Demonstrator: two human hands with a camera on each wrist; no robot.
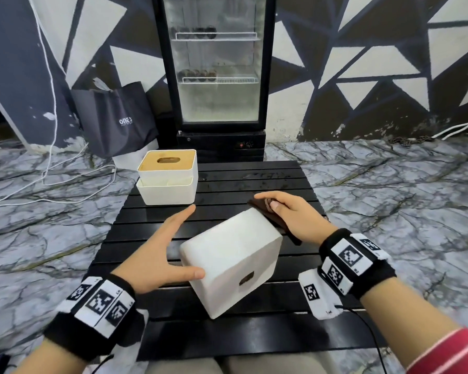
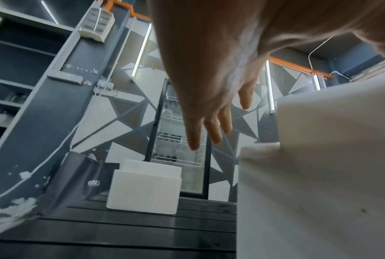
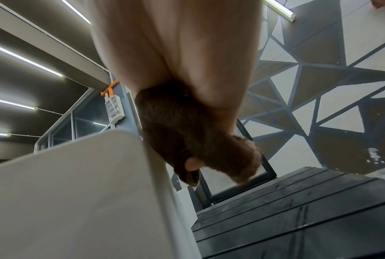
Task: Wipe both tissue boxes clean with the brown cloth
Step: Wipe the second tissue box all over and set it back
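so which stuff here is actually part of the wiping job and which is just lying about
Part of the job:
- plain white tissue box, tipped over near the person
- white tissue box with a wooden lid, at the table's far left
- brown cloth, gripped in the right hand
- left hand, open beside the tipped box

Lying about:
- dark tote bag on the floor
- glass-door fridge
- white cables

The right hand (image 1: 289, 214) hides most of the brown cloth (image 1: 270, 211); the fridge's (image 1: 216, 63) contents are blurred.

Left hand (image 2: 209, 73) spread beside the near tissue box (image 2: 315, 175).
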